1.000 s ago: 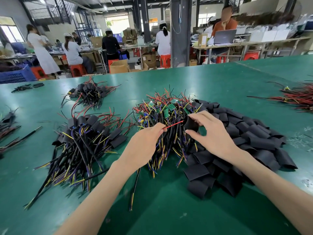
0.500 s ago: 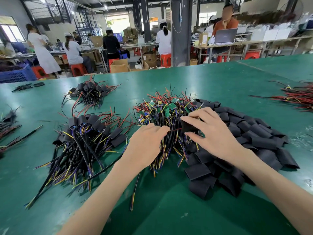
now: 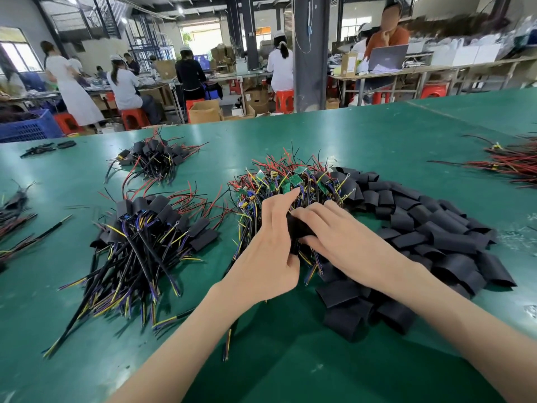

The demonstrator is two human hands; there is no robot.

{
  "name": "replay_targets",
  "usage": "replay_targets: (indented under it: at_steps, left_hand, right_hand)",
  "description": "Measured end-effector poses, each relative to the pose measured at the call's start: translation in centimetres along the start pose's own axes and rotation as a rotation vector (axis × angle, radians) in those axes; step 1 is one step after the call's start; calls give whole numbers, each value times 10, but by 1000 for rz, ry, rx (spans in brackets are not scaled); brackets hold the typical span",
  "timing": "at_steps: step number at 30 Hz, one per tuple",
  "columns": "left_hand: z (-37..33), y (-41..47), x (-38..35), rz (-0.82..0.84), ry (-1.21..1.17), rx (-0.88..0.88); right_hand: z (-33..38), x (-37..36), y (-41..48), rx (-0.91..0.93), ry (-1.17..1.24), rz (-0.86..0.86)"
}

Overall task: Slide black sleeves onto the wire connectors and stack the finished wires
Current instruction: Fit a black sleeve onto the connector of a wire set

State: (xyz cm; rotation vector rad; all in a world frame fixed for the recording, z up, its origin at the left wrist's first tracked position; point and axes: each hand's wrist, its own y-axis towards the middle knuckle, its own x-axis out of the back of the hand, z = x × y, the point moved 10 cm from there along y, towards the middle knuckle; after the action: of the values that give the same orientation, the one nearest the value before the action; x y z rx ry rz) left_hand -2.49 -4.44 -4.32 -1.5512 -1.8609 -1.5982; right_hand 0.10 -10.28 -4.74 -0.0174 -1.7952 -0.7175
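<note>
Between my two hands sits a black sleeve (image 3: 299,228), blurred and partly hidden by fingers. My left hand (image 3: 268,245) grips a wire harness whose cable (image 3: 228,338) trails down toward me; its connector end is hidden inside the sleeve and fingers. My right hand (image 3: 337,237) pinches the sleeve from the right. Behind them lies the heap of unsleeved wires with green boards (image 3: 290,181). To the right spreads a pile of loose black sleeves (image 3: 421,228). The stack of finished sleeved wires (image 3: 145,237) is at my left.
All lies on a green table (image 3: 290,359). A second sleeved bundle (image 3: 154,157) sits further back left, more wires (image 3: 14,216) at the left edge, red and black wires (image 3: 514,164) at the far right. People work at benches beyond the table.
My hands have come together. The red lead seen stretched between them a second ago is now hidden, and the sleeve has moved left up against my left hand.
</note>
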Motion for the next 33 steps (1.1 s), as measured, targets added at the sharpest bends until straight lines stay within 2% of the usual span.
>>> replay_targets:
  at_steps: [2, 6, 8, 10, 15, 18, 20, 24, 29, 33]
  left_hand:
    - [8, 0, 2, 23, 9, 39]
    - [36, -1, 19, 18, 239, 153]
    - [45, -3, 20, 43, 293, 165]
    - [51, -4, 19, 50, 190, 188]
    - [58, -6, 6, 184, -108, 278]
    - [63, -8, 8, 128, -326, 375]
    - [59, -5, 13, 78, -403, 372]
    - [53, -1, 20, 28, -408, 331]
    - [47, -4, 7, 78, -384, 322]
    - [47, -3, 9, 56, -369, 315]
  right_hand:
    - [-4, -1, 0, -8, -46, 14]
    - [-17, 8, 0, -31, -60, -24]
    - [-32, 22, -3, -125, 111, -131]
    - [-41, 32, -6, -161, 230, -199]
    - [-47, 35, -8, -193, 288, -200]
    - [-52, 34, -9, -217, 285, -184]
    - [-50, 31, -8, -176, 206, -130]
    - [-47, 27, -9, -142, 47, -67]
    - [-29, 18, -6, -81, 100, -35]
    - [-30, 13, -6, -92, 191, -16]
